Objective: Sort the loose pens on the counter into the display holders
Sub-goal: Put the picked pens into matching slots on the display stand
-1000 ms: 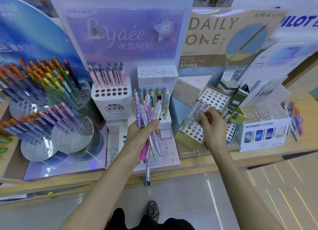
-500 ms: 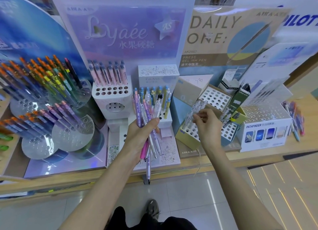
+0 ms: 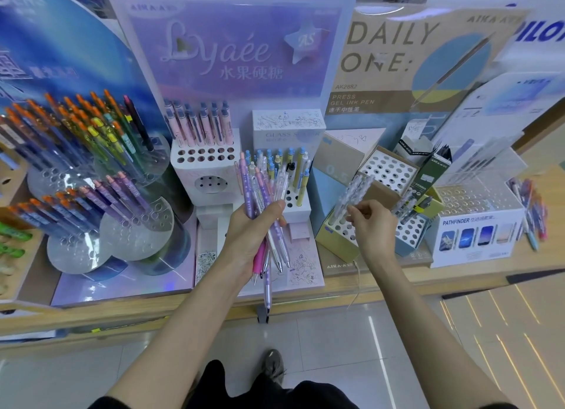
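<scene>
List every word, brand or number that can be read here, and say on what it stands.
"Lyaée", "水果硬糖": purple board
"AS": star
"DAILY ONE:", "AK2882", "PRESS GEL INK PEN", "速干中性笔": tan board
"PATHFINDER": white pen box
"PILO", cut off at the edge: white sign
"0.5": blue holder
"GLASS", rest blurred: white carton
Small brand marks and other print: too blurred to read.

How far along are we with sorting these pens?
Done: a few clear pens stand in the yellow-edged holder, with the right hand at them. In hand: the left hand grips a mixed bunch of pens. Left: that bunch, plus loose pens on the counter at right.
</scene>
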### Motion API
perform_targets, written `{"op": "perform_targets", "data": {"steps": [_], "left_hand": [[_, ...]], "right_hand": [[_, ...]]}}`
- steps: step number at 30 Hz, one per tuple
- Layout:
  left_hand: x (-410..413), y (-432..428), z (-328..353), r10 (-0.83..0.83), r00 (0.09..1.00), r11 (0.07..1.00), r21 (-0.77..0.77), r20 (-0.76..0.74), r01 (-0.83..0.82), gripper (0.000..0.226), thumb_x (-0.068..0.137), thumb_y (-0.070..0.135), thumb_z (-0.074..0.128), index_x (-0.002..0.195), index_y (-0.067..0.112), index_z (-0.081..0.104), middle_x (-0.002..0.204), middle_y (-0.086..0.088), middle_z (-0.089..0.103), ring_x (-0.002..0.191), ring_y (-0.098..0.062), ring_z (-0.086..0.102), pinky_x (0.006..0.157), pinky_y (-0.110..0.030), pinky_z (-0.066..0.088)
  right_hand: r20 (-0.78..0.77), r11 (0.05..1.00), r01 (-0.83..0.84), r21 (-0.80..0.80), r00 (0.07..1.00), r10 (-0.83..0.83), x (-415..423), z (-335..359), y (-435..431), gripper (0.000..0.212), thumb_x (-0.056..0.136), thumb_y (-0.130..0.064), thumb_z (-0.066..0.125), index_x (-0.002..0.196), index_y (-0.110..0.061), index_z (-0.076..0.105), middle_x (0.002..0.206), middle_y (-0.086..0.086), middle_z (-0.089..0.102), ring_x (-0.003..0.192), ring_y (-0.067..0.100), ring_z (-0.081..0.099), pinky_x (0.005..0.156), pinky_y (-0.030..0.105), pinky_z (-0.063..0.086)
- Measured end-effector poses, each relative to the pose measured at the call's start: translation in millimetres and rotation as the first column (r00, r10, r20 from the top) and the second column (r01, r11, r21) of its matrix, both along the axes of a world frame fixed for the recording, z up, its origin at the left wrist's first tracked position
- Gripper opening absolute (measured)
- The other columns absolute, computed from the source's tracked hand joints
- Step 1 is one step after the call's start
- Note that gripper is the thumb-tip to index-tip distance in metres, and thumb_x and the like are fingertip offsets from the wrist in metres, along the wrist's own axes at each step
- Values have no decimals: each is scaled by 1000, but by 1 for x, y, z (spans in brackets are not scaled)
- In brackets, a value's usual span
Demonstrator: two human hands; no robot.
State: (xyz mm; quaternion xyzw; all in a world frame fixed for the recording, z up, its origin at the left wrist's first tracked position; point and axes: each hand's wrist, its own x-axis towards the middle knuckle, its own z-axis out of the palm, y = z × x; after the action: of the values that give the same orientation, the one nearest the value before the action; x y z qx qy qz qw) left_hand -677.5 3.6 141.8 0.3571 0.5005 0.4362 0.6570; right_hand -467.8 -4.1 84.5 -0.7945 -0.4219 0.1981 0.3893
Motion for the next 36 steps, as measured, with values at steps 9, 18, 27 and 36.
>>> {"op": "perform_targets", "data": {"steps": [9, 18, 27, 36], "left_hand": [[5, -1, -1, -17, 1000, 1000, 11, 12, 17, 3, 89, 18, 64, 89, 15, 62, 58, 8, 64, 52, -4, 59, 63, -28, 49], [-5, 8, 11, 28, 994, 997, 73, 108, -36, 6, 90, 11, 60, 86, 8, 63, 59, 3, 63, 52, -9, 60, 46, -22, 48], [-31, 11, 9, 129, 965, 979, 123, 229, -160, 13, 87, -1, 61, 95, 9, 61, 61, 3, 66, 60, -11, 65, 65, -27, 58], [-70, 12, 15, 268, 910, 951, 65, 316, -303, 8, 86, -3, 60, 91, 3, 58, 64, -4, 63, 63, -19, 64, 65, -31, 58]], "right_hand": [[152, 976, -98, -193, 980, 128, 3, 10, 0, 21, 93, -18, 61, 103, 0, 61, 96, 15, 67, 79, 28, 61, 70, 41, 52], [-340, 968, -218, 121, 908, 247, -66, 72, -33, 10, 94, -24, 55, 89, -26, 63, 86, -8, 68, 79, 6, 64, 71, 18, 50], [-767, 762, -644, -73, 525, 370, -110, 81, -34, 19, 100, -8, 43, 91, -7, 61, 75, 7, 64, 63, 16, 62, 83, 37, 53], [-702, 733, -680, -3, 524, 483, -144, 80, -21, 20, 97, -4, 47, 93, -1, 66, 70, 2, 64, 62, 10, 61, 66, 21, 52]]}}
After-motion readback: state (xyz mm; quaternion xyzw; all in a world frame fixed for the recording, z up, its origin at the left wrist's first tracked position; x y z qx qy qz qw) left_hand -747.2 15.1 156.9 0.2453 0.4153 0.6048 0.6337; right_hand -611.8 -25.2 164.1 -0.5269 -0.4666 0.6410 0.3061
